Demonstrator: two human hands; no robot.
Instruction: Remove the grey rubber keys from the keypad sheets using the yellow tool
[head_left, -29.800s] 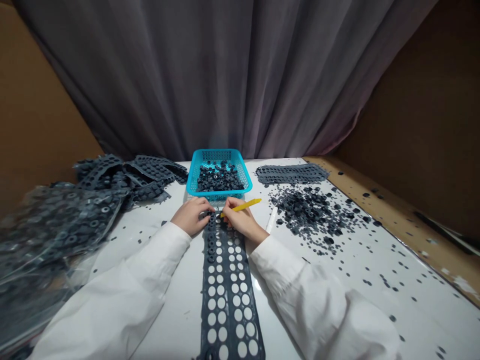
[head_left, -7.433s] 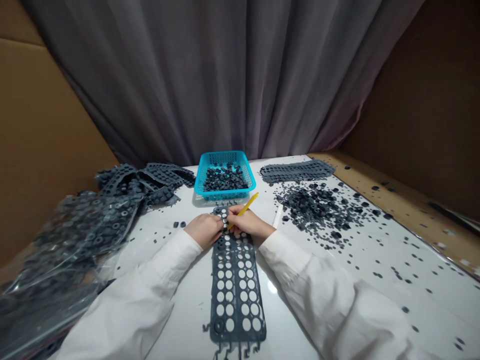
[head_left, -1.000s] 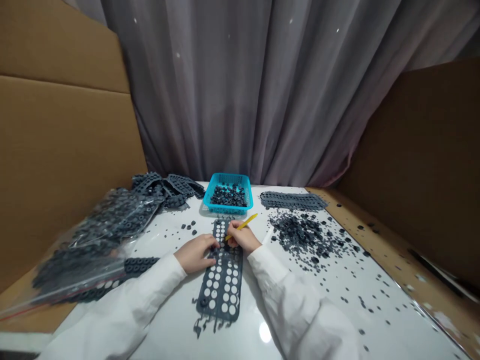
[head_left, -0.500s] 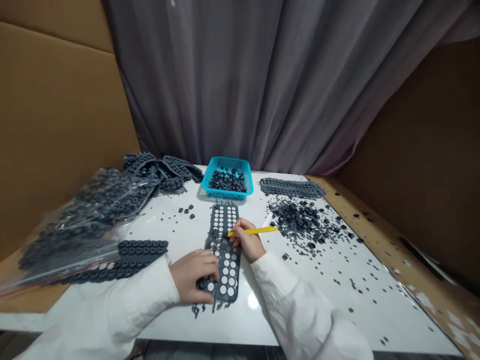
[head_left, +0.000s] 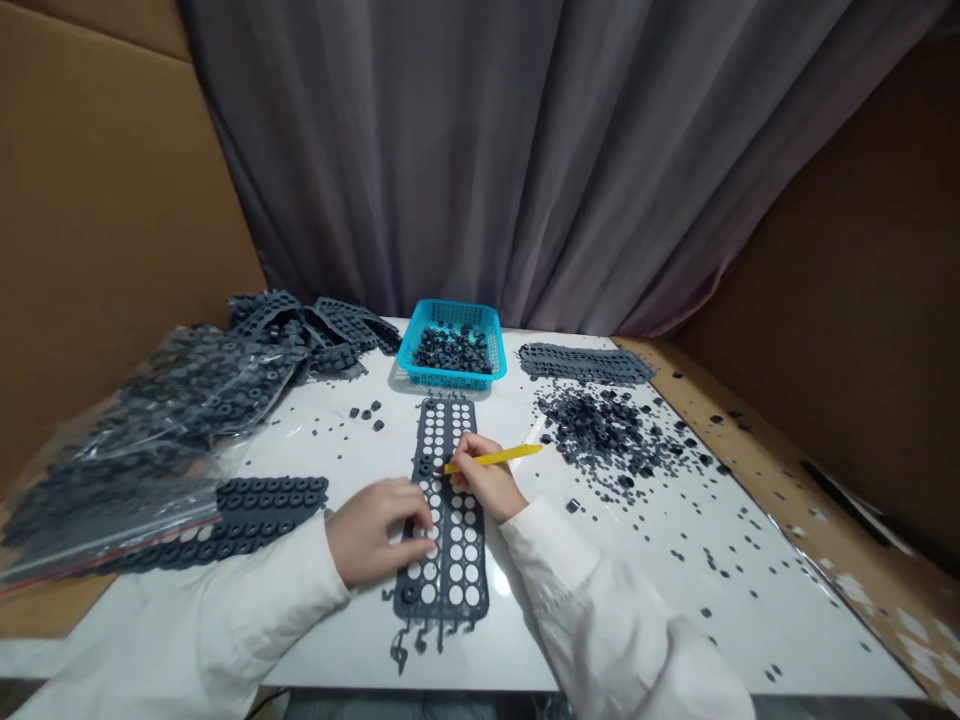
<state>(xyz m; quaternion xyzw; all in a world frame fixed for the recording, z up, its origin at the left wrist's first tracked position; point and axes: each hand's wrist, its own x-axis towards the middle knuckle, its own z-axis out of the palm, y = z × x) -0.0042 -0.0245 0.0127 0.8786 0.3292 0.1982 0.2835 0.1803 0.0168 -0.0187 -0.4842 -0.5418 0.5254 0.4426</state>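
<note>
A long dark rubber sheet (head_left: 448, 535) with rows of round holes lies lengthwise in front of me, white table showing through the holes. A few dark rings remain on it, one at its near left corner and one by the tool tip. My right hand (head_left: 484, 475) grips a yellow pen-like tool (head_left: 499, 456), its tip down on the sheet's middle. Resting on the sheet's left edge is my left hand (head_left: 386, 528), fingers curved and thumb apart, with nothing seen in its grasp.
A blue basket (head_left: 487, 372) of small dark parts stands behind the sheet. To the right are a heap of dark bits (head_left: 600, 425) and a stacked strip (head_left: 585, 364). A filled plastic bag (head_left: 187, 400) and another sheet (head_left: 277, 505) lie left.
The near part of the sheet shows flat and straight now, where it looked raised and bent before. My left hand has shifted slightly up and left; the tool tip stays near the middle.
</note>
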